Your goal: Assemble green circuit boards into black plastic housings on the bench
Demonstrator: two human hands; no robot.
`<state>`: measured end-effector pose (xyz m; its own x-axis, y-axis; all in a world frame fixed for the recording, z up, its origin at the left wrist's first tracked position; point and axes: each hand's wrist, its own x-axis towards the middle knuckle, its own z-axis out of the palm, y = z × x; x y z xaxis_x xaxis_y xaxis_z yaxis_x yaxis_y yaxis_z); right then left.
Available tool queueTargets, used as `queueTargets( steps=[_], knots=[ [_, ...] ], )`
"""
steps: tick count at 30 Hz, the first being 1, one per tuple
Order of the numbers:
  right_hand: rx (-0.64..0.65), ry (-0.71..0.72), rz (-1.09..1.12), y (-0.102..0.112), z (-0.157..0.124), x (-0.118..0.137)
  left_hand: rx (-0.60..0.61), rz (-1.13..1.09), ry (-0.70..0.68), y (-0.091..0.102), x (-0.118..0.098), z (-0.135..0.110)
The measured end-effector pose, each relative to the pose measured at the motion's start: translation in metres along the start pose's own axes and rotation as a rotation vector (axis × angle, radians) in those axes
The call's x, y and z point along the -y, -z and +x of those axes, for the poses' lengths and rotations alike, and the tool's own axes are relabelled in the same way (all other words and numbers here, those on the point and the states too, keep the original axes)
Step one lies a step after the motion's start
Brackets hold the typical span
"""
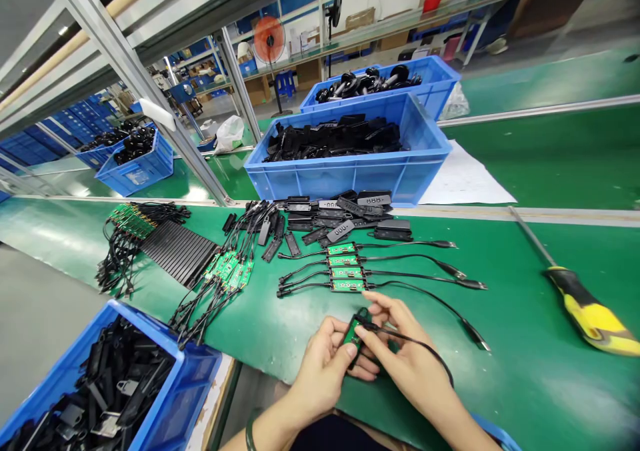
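My left hand (327, 361) and my right hand (400, 344) meet over the near edge of the green bench. Both pinch one small green circuit board (354, 331) that sits in a black casing piece. A black cable (430, 351) runs from the board past my right hand. Just beyond my fingers lie several more green boards with cables (346, 267) in a neat row. Behind them is a pile of black plastic housings (345, 214).
A blue bin of black parts (350, 164) stands behind the row, another blue bin (385, 81) behind it. A third bin (115, 384) sits at my near left. A bundle of wired boards (225, 271) and black strips (175, 251) lie left. A yellow-handled screwdriver (585, 307) lies right.
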<state>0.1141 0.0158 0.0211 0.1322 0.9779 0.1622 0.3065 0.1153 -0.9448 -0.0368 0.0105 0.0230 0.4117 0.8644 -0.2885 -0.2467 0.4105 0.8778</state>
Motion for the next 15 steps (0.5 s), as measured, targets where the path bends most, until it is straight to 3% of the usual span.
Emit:
queueTargets(
  steps=[4, 12, 13, 15],
  knots=[
    [0.152, -0.151, 0.102, -0.004, -0.002, -0.002, -0.028, 0.222, -0.065, 0.003, 0.003, -0.002],
    [0.132, -0.248, 0.108, -0.004, -0.003, -0.004, -0.020, 0.423, -0.064, 0.006, -0.011, -0.002],
    [0.197, -0.278, 0.111, 0.000, -0.004, -0.002, -0.020, 0.467, -0.069, 0.010, -0.016, 0.000],
    [0.444, -0.364, 0.125, 0.009, -0.007, 0.003, -0.039, 0.649, -0.098, 0.018, -0.027, 0.004]
  ],
)
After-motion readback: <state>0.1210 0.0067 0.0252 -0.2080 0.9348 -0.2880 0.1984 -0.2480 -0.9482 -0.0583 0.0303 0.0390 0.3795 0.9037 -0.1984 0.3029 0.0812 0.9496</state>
